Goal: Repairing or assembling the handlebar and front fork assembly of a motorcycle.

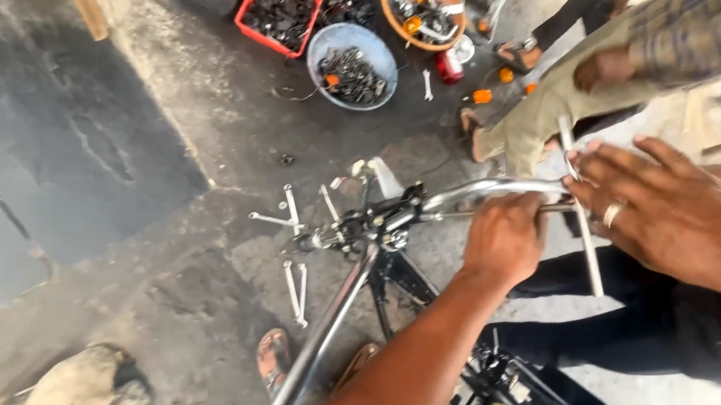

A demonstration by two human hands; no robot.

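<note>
From the head view, my left hand [503, 241] gripped the chrome handlebar [484, 191], whose long axis ran left to right; my right hand [674, 210] hovered open just right of it. Wrenches [296, 281] lay on the stained concrete floor [190, 113], parts bowls [353, 65] far beyond

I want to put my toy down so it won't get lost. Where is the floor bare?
Bare floor lies on the dark mat at the left, away from the red crate. Another patch sits between the blue bowl and the spanners. It is crowded around the bowls and under the handlebar.
</note>
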